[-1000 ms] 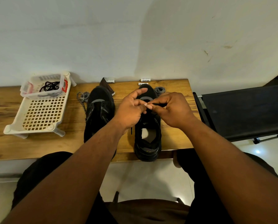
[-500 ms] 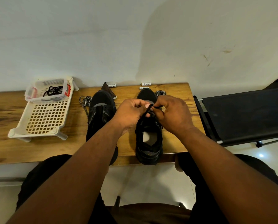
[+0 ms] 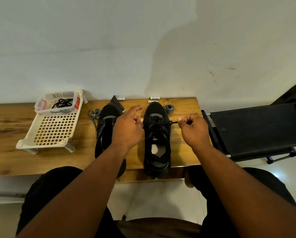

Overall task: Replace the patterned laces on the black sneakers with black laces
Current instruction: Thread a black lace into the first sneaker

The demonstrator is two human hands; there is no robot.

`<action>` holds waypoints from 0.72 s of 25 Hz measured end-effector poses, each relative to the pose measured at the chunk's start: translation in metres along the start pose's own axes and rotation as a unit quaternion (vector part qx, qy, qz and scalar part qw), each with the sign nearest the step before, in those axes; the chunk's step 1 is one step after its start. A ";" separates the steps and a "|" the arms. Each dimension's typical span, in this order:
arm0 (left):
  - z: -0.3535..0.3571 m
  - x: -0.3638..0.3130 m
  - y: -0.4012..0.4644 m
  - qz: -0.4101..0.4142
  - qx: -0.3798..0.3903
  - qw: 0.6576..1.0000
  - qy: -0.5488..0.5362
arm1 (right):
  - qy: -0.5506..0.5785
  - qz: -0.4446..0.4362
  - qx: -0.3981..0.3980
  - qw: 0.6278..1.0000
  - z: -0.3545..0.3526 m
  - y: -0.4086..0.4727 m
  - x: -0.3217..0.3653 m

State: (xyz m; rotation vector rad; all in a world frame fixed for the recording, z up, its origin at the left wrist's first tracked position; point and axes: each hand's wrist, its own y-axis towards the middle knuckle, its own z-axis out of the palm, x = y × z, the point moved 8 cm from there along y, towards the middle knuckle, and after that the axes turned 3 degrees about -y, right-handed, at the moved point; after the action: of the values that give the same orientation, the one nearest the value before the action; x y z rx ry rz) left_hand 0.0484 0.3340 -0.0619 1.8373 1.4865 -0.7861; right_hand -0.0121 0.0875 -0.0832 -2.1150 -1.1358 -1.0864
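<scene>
Two black sneakers stand on the wooden table (image 3: 9, 152), toes toward the wall. The right sneaker (image 3: 158, 143) carries a black lace (image 3: 161, 123) across its eyelets. My right hand (image 3: 193, 129) pinches one end of that lace and holds it taut to the right. My left hand (image 3: 128, 127) sits at the shoe's left side, thumb and fingertip pinched at the other lace end, other fingers spread. The left sneaker (image 3: 106, 127) is partly hidden behind my left hand. Two patterned laces lie coiled, one (image 3: 94, 112) left of the shoes and one (image 3: 169, 107) beside the right toe.
A cream perforated rack (image 3: 52, 131) sits at the left with a clear tub (image 3: 57, 103) holding a black lace (image 3: 63, 103). Small white labelled packets (image 3: 155, 98) lie by the wall. A black folding stand (image 3: 257, 129) is right of the table.
My hands were together over the right sneaker's tongue; they have pulled apart, the right one drawing the lace end out to the right, the left moving to the shoe's left side.
</scene>
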 end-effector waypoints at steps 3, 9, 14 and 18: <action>-0.004 0.027 -0.004 -0.087 -0.004 0.996 -0.022 | 0.033 0.083 -0.001 0.996 -0.001 0.000 -0.024; 0.004 0.038 -0.014 -0.154 0.038 0.987 0.029 | -0.052 0.108 0.047 0.992 0.009 -0.006 -0.033; 0.040 0.039 -0.032 -0.252 0.206 0.945 -0.023 | -0.096 0.031 0.254 0.962 0.044 -0.031 -0.014; 0.048 0.023 -0.039 -0.195 0.236 0.951 0.041 | -0.182 -0.032 0.258 0.948 0.049 -0.036 -0.004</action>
State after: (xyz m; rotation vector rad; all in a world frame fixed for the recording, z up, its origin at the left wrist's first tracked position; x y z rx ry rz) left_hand 0.0112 0.3164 -0.1136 1.9462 1.8696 -1.3697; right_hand -0.0236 0.1401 -0.1115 -1.8962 -1.4738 -0.3561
